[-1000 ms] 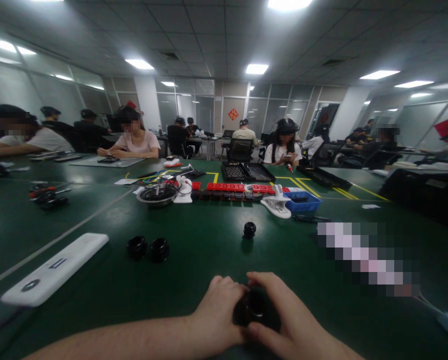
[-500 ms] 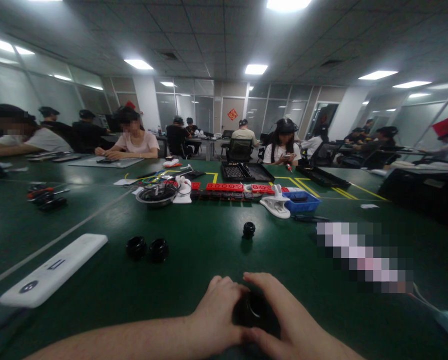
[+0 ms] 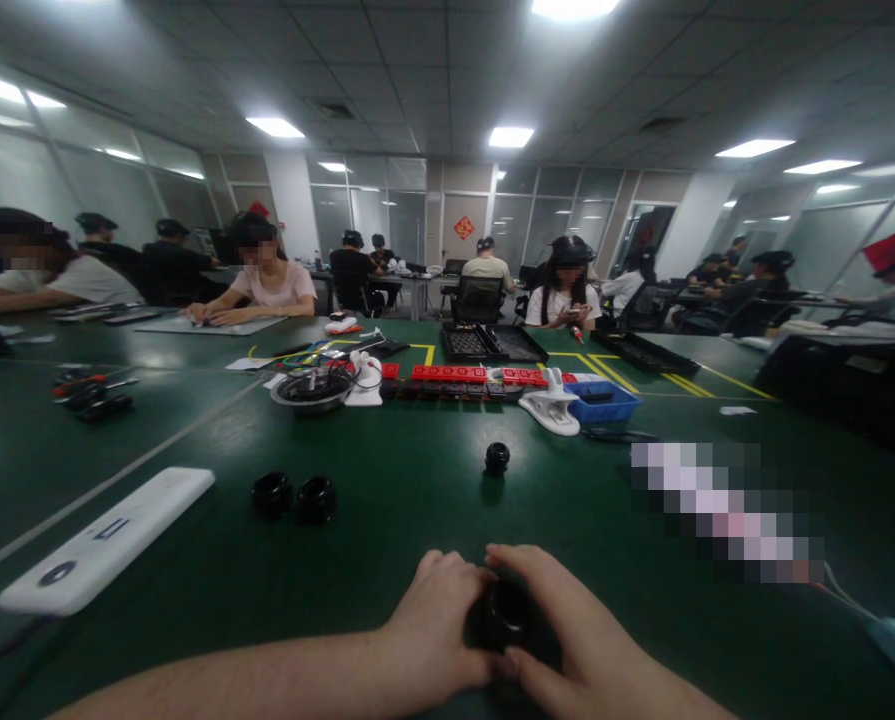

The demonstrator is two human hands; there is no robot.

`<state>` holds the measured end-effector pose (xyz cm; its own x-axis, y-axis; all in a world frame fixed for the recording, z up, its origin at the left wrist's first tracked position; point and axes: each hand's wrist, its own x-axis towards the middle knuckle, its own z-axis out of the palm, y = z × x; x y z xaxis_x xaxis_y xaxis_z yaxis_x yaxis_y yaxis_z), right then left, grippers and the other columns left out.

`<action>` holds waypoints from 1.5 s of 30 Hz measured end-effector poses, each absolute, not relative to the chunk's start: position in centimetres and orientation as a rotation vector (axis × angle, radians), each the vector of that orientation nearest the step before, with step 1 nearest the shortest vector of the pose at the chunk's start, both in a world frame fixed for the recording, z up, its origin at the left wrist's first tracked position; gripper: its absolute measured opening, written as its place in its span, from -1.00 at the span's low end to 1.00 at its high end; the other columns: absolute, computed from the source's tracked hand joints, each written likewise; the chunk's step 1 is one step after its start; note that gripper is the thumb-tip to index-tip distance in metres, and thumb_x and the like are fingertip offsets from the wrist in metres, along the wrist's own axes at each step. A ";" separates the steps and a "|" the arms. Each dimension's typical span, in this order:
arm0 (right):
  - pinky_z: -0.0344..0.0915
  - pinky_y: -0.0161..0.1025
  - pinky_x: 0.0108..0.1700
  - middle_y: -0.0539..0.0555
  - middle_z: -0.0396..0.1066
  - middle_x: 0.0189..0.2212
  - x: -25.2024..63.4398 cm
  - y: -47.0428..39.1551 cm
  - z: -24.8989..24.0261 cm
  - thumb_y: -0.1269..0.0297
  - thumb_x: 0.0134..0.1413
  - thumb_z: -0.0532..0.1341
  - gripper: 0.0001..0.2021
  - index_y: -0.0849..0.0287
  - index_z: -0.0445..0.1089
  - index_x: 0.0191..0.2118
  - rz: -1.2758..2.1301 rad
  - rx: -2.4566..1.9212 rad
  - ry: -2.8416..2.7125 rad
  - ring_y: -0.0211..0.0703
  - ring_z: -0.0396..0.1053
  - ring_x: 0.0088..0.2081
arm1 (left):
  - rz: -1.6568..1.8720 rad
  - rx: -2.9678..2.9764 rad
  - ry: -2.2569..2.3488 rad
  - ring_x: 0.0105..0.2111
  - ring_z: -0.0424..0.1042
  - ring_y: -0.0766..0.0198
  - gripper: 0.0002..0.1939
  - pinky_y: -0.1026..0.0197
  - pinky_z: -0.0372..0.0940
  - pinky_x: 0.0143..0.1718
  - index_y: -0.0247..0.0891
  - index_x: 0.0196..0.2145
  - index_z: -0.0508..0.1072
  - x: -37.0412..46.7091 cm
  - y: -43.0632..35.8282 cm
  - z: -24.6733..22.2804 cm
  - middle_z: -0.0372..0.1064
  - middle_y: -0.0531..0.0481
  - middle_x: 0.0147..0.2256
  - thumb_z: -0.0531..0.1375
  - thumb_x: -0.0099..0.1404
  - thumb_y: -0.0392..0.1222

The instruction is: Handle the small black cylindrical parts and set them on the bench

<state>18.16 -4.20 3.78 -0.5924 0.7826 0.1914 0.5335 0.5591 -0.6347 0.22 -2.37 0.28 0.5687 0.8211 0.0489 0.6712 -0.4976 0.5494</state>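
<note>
At the near side of the green tabletop [image 3: 387,560], the left hand [image 3: 439,615] and right hand [image 3: 578,625] are closed around 1 glossy black ring [image 3: 508,618] between them, which could slip or tilt if the 2 hands pressed unevenly

The green worktop [image 3: 214,580] bears yellow lines [image 3: 432,355] on its far half and a pale line [image 3: 117,477] at left. On it lie a white bar [image 3: 128,530] at near left, 2 black rings [image 3: 316,499] side by side, and 1 lone ring [image 3: 496,458] farther right. Beyond sit a round dish [image 3: 313,403], red strips [image 3: 449,374], a white clip [image 3: 552,410] beside a blue tray [image 3: 606,406], and tools [image 3: 96,400] at left.
</note>
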 end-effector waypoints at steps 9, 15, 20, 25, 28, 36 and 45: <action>0.24 -0.08 -0.02 0.18 0.31 -0.09 18.1 -3.7 3.1 0.39 -0.13 0.20 -0.51 0.20 0.17 0.01 0.742 -1.248 -2.253 -0.02 0.29 -0.08 | 0.388 2.322 1.205 -0.27 0.28 0.15 -0.59 0.15 0.10 -0.23 -0.18 -0.24 0.36 0.3 -2.4 0.7 0.34 0.03 -0.29 0.27 -0.02 0.06; 0.23 -0.09 -0.01 0.17 0.30 -0.07 18.3 -4.2 3.5 0.48 -0.14 0.12 -0.49 0.18 0.14 0.03 0.693 -1.064 -2.277 -0.04 0.28 -0.05 | 0.374 2.322 1.229 -0.28 0.27 0.13 -0.55 0.14 0.11 -0.25 -0.16 -0.19 0.35 0.3 -2.4 0.5 0.34 0.03 -0.29 0.27 -0.03 0.06; 0.16 -0.01 0.05 0.21 0.23 0.00 18.0 -4.0 3.5 0.45 -0.20 0.19 -0.40 0.20 0.10 0.07 0.699 -1.152 -2.281 0.03 0.21 0.02 | 0.387 2.344 1.208 -0.26 0.27 0.13 -0.59 0.13 0.10 -0.21 -0.19 -0.23 0.35 0.3 -2.3 0.2 0.35 0.02 -0.27 0.27 -0.02 0.04; 0.23 -0.09 -0.03 0.15 0.32 -0.10 17.9 -3.7 3.4 0.40 -0.18 0.24 -0.48 0.19 0.19 0.00 0.759 -1.230 -2.286 -0.02 0.29 -0.09 | 0.422 2.328 1.200 -0.28 0.27 0.13 -0.59 0.13 0.09 -0.23 -0.21 -0.25 0.36 0.3 -2.3 0.4 0.35 0.01 -0.30 0.28 -0.03 0.02; 0.23 -0.10 -0.02 0.16 0.31 -0.09 18.0 -3.8 3.7 0.43 -0.15 0.19 -0.52 0.20 0.18 0.00 0.745 -1.172 -2.292 -0.04 0.28 -0.08 | 0.435 2.325 1.183 -0.30 0.27 0.14 -0.62 0.15 0.09 -0.26 -0.21 -0.25 0.36 0.4 -2.3 0.6 0.34 0.03 -0.32 0.27 -0.02 -0.01; 0.14 -0.04 0.07 0.20 0.23 0.02 18.0 -4.1 4.2 0.44 -0.18 0.20 -0.39 0.24 0.10 0.09 0.752 -1.133 -2.340 0.01 0.20 0.02 | 0.448 2.320 1.191 -0.27 0.26 0.13 -0.57 0.13 0.09 -0.22 -0.21 -0.21 0.36 0.2 -2.3 0.0 0.33 0.00 -0.28 0.28 -0.03 0.01; 0.25 -0.10 -0.04 0.18 0.33 -0.14 18.0 -3.7 3.8 0.42 -0.12 0.19 -0.55 0.23 0.20 -0.02 0.761 -1.214 -2.264 -0.04 0.30 -0.10 | 0.448 2.280 1.212 -0.30 0.26 0.13 -0.54 0.14 0.11 -0.24 -0.18 -0.20 0.38 0.3 -2.4 0.4 0.34 0.03 -0.30 0.31 -0.05 0.03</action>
<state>18.00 -3.75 3.82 -0.5059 0.8523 0.1328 0.5992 0.4580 -0.6567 0.27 -2.40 0.39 0.5457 0.8366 0.0475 0.6663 -0.4676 0.5809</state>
